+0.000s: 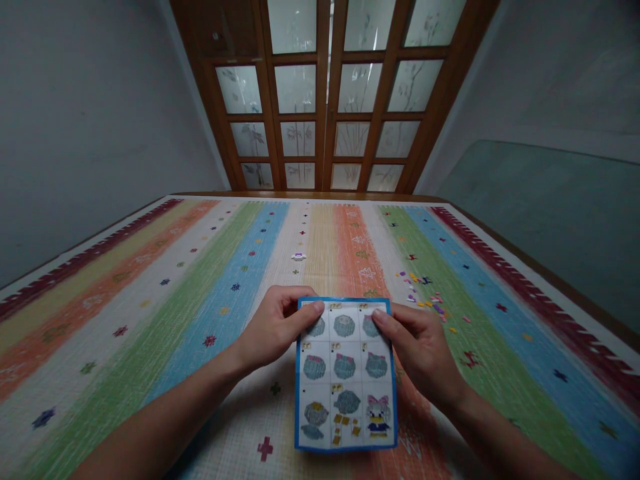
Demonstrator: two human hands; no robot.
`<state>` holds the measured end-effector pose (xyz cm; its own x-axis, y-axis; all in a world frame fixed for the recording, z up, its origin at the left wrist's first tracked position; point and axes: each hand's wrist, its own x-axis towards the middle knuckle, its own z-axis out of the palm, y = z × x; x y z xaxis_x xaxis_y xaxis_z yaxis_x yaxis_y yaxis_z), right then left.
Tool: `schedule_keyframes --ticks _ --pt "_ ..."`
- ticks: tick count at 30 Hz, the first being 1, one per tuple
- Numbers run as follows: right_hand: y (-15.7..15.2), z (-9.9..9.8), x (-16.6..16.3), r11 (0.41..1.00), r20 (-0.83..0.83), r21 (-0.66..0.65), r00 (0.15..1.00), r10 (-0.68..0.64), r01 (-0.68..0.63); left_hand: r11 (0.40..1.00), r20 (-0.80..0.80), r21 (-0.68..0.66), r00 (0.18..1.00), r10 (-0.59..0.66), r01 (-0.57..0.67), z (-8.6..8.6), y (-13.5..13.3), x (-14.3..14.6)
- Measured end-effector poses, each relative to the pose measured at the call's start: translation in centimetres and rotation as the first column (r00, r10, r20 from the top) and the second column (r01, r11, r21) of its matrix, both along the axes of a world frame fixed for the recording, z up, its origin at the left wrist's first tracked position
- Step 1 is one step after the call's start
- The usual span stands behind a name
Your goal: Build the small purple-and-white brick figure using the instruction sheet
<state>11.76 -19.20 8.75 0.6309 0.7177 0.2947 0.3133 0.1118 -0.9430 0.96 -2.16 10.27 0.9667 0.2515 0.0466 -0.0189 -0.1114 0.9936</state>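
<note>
An instruction sheet [346, 380] with a blue border is held up over the near part of the table. Its face shows a grid of brick-model pictures, the last one a figure with a pink bow. My left hand [280, 323] pinches the sheet's upper left corner, thumb on the front and fingers behind. At the upper right corner, my right hand [420, 343] grips it the same way. Beyond the right hand lie several small loose bricks [437, 309] in purple, pink, yellow and white. A small white and purple brick piece [299, 257] sits farther back, near the middle.
A striped cloth [200, 280] with small printed motifs covers the table. Wooden doors [327, 100] with patterned glass panes stand behind the far edge. Pale walls rise at both sides, and a greenish panel [545, 220] is at the right.
</note>
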Motion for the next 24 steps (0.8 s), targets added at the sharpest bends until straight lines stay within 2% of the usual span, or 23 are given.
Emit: schedule_keyframes --ticks 8,10,12,14,16,17,19,22,24 --pt "0.0 -0.4 -0.3 0.997 0.036 -0.073 0.999 0.027 -0.025 0.999 -0.029 0.032 0.999 0.022 -0.021 -0.4 -0.3 0.1" --pt "-0.3 -0.5 0.9 0.997 0.099 -0.081 0.995 0.028 -0.02 0.999 -0.029 0.025 0.999 0.034 -0.033 -0.4 -0.3 0.2" --pt "-1.1 -0.7 3.6 0.995 0.179 -0.075 0.982 -0.058 0.073 0.998 -0.027 0.017 0.998 0.064 -0.064 -0.4 -0.2 0.2" --pt "-2.3 -1.0 7.7 0.947 0.203 -0.061 0.933 -0.296 0.314 0.996 -0.029 0.007 0.995 0.09 -0.09 -0.4 -0.1 0.3" --pt "-3.6 -1.5 12.0 0.827 0.231 -0.049 0.812 -0.536 0.56 0.994 -0.022 -0.012 0.994 0.111 -0.111 -0.4 0.0 0.3" --pt "-4.2 -1.8 13.9 0.778 0.279 -0.092 0.766 -0.579 0.622 0.992 -0.019 -0.024 0.993 0.12 -0.12 -0.4 0.1 0.4" --pt "-5.1 -2.7 16.9 0.743 0.311 -0.143 0.742 -0.594 0.654 0.99 -0.014 -0.049 0.991 0.134 -0.134 -0.3 0.2 0.4" --pt "-5.5 -4.5 18.6 0.697 0.479 -0.358 0.763 -0.434 0.621 0.987 -0.009 -0.07 0.99 0.141 -0.141 -0.3 0.3 0.5" --pt "-5.2 -5.6 18.7 0.688 0.518 -0.427 0.782 -0.346 0.587 0.986 0.0 -0.07 0.989 0.15 -0.15 -0.2 0.3 0.6"
